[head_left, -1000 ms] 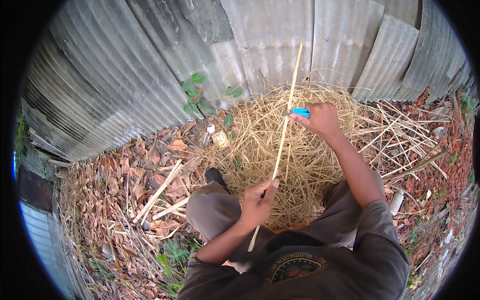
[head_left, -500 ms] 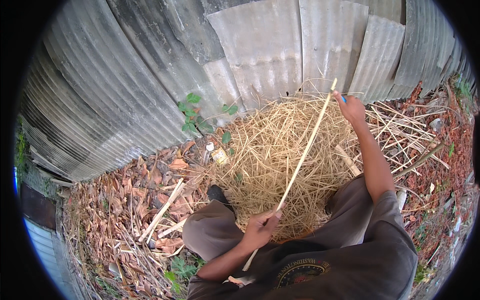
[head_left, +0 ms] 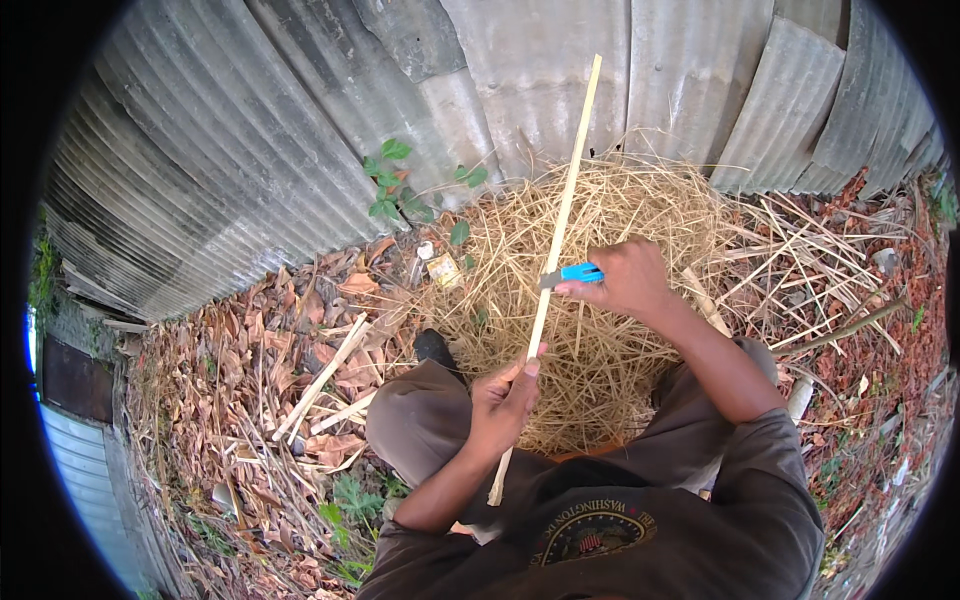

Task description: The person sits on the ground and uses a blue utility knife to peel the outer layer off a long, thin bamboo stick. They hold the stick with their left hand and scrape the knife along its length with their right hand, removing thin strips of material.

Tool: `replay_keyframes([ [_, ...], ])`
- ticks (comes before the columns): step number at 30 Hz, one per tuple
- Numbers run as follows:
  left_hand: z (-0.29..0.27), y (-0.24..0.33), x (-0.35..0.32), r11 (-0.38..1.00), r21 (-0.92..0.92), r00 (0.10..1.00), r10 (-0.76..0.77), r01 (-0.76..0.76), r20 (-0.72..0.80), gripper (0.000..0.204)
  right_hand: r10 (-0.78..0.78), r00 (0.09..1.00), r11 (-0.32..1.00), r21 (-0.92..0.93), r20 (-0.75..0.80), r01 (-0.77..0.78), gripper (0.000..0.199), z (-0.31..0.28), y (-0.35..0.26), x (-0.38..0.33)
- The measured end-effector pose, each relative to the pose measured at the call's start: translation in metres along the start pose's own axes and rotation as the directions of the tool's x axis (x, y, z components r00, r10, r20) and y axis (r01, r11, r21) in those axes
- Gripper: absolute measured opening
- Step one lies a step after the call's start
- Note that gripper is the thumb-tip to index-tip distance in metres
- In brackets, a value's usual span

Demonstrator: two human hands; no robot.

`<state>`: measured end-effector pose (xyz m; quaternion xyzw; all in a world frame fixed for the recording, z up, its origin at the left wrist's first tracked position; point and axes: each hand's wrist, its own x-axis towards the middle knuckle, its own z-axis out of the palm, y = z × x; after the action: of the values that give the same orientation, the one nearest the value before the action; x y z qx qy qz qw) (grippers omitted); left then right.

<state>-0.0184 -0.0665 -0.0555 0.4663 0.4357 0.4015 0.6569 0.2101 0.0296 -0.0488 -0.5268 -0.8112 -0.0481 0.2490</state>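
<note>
While left hand (head_left: 500,408) grips a strip (head_left: 568,200), right hand (head_left: 632,282) clasps a half-hidden cutter (head_left: 580,272).

Cannot see rear of blue knife (head_left: 580,273), covered by right hand (head_left: 634,280) | cannot see portion of pale strip (head_left: 565,215) inside left hand (head_left: 501,405) | see only part of dark shoe (head_left: 433,347), rest behind trouser leg (head_left: 415,415) | cannot read small packet (head_left: 443,270)

One dark charcoal-brown cloth shirt (head_left: 690,535), short sleeves (head_left: 760,462) ending near the elbows; round printed chest emblem (head_left: 592,540), gold lettering ringing a dark centre, small red detail. One pair loose grey-brown cloth trousers (head_left: 418,412). Dark footwear (head_left: 433,348), partly visible. Left hand (head_left: 503,405), right hand (head_left: 630,280): bare.
</note>
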Motion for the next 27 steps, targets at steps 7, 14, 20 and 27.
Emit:
replay_keyframes([
  [7,0.005,-0.005,0.003,0.997,0.020,0.997,0.072,-0.073,0.034,0.033,-0.075,0.995,0.997,0.017,-0.070,0.076,0.075,0.012,-0.003,-0.009],
  [14,0.012,-0.002,0.008,0.999,0.028,1.000,0.018,-0.018,-0.003,0.034,-0.104,0.982,0.994,-0.045,-0.160,0.098,0.075,0.019,0.024,0.007],
  [20,0.015,-0.008,0.012,0.995,0.064,0.997,0.074,-0.076,0.039,0.034,-0.119,0.966,0.985,-0.147,-0.230,0.086,0.077,0.025,0.051,0.017],
  [27,0.017,-0.012,0.007,0.987,0.141,0.996,0.071,-0.079,0.060,0.033,-0.104,0.962,0.987,-0.149,-0.254,0.068,0.078,0.033,0.074,0.022],
])
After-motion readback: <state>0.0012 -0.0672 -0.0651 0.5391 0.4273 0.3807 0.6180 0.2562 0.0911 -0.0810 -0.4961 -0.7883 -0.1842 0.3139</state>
